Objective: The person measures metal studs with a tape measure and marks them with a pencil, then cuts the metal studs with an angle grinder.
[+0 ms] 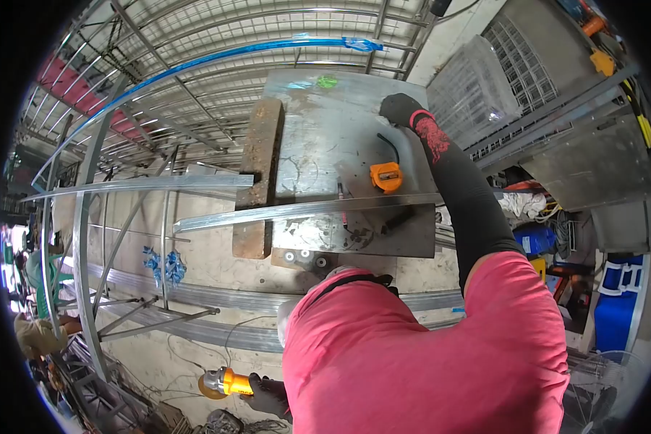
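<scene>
My left hand (269, 397), in a dark glove, is closed round the yellow body of an angle grinder (233, 382) at the lower left. The grinder's brown disc points left, away from the metal-topped table. My right hand (403, 110), also dark-gloved, rests near the upper right corner of the table (315, 137); its fingers merge into one dark shape. An orange tape measure (386, 177) lies below it beside a short black strip. A long metal bar (304, 210) crosses the table, with a slim marker (342, 204) at it.
A rusty steel beam (259, 166) lies along the table's left side. Another bar (159, 184) ends on it. Metal frames (90, 181) and a blue-wrapped tube (267, 45) stand left and behind. Another person's arm (71, 323) shows far left. A blue box (618, 307) is at right.
</scene>
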### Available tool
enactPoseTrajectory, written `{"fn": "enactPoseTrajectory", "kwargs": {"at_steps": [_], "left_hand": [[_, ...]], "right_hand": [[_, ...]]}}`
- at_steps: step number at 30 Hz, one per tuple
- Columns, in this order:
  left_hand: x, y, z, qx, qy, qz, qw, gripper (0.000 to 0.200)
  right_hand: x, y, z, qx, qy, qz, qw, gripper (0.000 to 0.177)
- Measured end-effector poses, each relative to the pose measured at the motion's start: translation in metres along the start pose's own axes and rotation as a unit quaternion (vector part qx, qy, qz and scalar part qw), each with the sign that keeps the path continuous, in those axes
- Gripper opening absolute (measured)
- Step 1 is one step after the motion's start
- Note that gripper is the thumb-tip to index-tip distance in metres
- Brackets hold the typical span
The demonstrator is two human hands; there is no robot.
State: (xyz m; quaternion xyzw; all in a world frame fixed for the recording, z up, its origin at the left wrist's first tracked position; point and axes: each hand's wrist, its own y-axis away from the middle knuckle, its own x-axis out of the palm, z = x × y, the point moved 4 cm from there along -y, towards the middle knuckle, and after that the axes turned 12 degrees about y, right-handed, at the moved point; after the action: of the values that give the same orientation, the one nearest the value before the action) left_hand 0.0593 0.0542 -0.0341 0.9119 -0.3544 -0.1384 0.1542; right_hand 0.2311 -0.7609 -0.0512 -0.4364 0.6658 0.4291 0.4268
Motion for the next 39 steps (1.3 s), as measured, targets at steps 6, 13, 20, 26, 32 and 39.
{"fn": "enactPoseTrajectory", "kwargs": {"at_steps": [6, 13, 20, 26, 32, 39], "left_hand": [[-0.008, -0.02, 0.003, 0.02, -0.023, 0.037, 0.999, 0.06], [0.01, -0.003, -0.005, 0.036, 0.02, 0.016, 0.999, 0.038], [0.037, -0.002, -0.042, 0.055, 0.052, 0.044, 0.996, 0.039], [0.054, 0.003, -0.067, 0.073, 0.073, 0.056, 0.993, 0.036], [0.05, -0.011, -0.047, 0.023, 0.036, 0.057, 0.997, 0.031], [0.043, -0.028, -0.038, 0.012, 0.046, 0.116, 0.992, 0.041]], "right_hand": [[-0.042, 0.045, -0.006, 0.117, -0.109, -0.167, 0.973, 0.031], [-0.141, 0.128, 0.142, -0.058, -0.41, -0.139, 0.899, 0.058], [-0.1, 0.132, 0.242, -0.174, -0.253, -0.114, 0.945, 0.06], [-0.119, 0.122, 0.25, -0.183, -0.267, -0.054, 0.945, 0.053], [-0.108, 0.104, 0.269, -0.231, -0.269, -0.138, 0.925, 0.038], [-0.125, 0.09, 0.3, -0.16, -0.257, -0.138, 0.943, 0.032]]}}
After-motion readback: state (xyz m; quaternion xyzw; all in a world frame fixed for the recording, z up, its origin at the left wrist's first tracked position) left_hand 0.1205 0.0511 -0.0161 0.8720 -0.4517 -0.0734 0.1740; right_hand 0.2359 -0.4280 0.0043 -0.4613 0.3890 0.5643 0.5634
